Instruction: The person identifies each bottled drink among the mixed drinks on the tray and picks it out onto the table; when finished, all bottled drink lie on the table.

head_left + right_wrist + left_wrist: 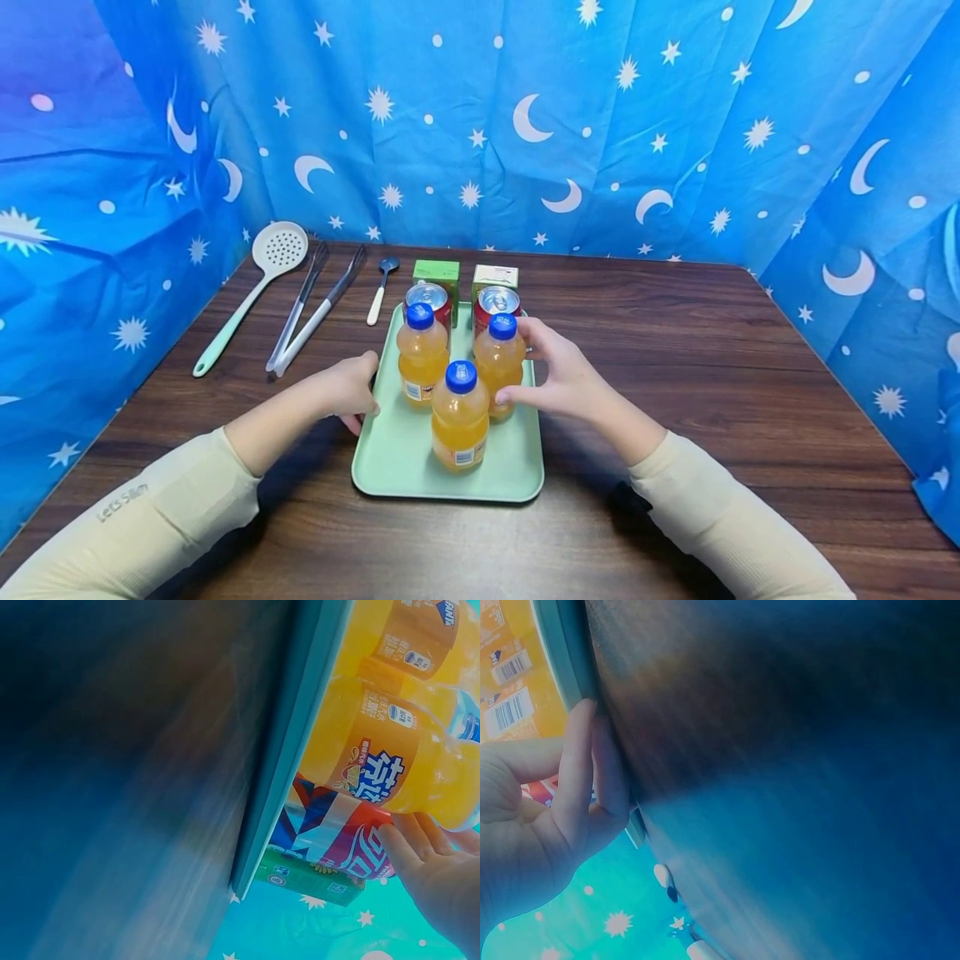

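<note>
A light green tray (pixel 405 479) lies on the table in the head view. On it stand three orange soda bottles with blue caps: a front bottle (pixel 460 425), a left bottle (pixel 422 358) and a right bottle (pixel 498 362). Two red soda cans, one left (pixel 427 296) and one right (pixel 498 300), stand behind them. My left hand (pixel 348 385) grips the tray's left edge, its fingers along the outer side in the left wrist view. Around the right bottle my right hand (pixel 558 371) curls, thumb in front and fingers behind, near the right can.
A green carton (pixel 437 271) and a pale-topped carton (pixel 495 275) stand behind the cans. Left of the tray lie a slotted skimmer (pixel 280 248), metal tongs (pixel 315 312) and a small spoon (pixel 377 304). A blue star-patterned curtain (pixel 480 125) hangs behind the table.
</note>
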Tool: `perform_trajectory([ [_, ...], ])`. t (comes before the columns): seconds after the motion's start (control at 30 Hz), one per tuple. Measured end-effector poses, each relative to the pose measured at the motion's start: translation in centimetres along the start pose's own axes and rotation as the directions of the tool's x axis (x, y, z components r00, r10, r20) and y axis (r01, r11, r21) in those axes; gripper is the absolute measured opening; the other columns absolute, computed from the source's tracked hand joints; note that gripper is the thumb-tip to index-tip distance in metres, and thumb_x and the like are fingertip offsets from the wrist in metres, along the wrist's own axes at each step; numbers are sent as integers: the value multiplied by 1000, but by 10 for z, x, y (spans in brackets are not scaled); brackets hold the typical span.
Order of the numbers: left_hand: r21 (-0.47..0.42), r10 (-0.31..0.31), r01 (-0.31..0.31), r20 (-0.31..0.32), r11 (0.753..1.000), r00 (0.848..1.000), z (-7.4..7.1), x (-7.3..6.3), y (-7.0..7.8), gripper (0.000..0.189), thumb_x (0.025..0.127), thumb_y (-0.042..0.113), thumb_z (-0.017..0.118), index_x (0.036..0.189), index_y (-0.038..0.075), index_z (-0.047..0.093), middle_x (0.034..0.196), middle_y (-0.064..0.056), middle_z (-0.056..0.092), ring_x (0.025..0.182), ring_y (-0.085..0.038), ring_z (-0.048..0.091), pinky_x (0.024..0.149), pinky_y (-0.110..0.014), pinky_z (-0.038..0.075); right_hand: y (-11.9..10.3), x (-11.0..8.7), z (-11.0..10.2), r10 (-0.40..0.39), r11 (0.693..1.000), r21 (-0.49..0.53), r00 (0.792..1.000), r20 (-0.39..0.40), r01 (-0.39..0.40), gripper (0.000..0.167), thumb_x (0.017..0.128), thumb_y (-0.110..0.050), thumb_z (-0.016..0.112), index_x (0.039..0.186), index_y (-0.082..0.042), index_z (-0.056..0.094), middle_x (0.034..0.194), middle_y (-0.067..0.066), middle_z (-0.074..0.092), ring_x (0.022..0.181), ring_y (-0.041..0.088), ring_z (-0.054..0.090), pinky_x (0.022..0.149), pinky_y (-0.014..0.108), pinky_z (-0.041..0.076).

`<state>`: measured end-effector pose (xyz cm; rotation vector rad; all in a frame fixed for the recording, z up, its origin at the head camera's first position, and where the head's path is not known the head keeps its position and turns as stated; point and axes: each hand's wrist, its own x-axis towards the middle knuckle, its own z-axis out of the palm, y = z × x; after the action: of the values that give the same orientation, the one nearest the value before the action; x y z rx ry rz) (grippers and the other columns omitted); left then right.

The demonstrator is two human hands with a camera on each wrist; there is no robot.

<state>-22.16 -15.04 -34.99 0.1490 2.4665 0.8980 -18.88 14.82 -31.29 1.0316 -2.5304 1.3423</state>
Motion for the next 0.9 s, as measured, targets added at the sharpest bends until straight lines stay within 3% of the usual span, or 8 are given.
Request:
perform_trajectory([
  [0.13,8,2,-2,1,1000,1000,0,0,0,39,77,-14,63,105,-3,38,90,-19,51,59,-25,62,48,-33,58,18,2,4,-4,1000,-8,1000,-4,4,75,71,-16,83,134,-11,43,125,2,54,112,16,52,92,37,51],
  [0.3,18,0,0,-1,1000,1000,1,0,0,39,77,-14,63,104,-3,38,88,-18,51,60,-25,61,48,-33,58,22,3,5,-13,1000,-9,1000,-9,13,73,71,-20,83,132,-14,43,123,-4,54,111,10,52,91,33,51],
  [0.9,27,-13,13,-3,1000,1000,0,-1,3,39,78,-14,63,106,-3,38,88,-19,51,60,-25,61,48,-32,58,25,7,9,-7,999,-35,1000,1,7,75,75,-30,80,136,-13,39,128,-1,52,111,11,53,89,33,53],
])
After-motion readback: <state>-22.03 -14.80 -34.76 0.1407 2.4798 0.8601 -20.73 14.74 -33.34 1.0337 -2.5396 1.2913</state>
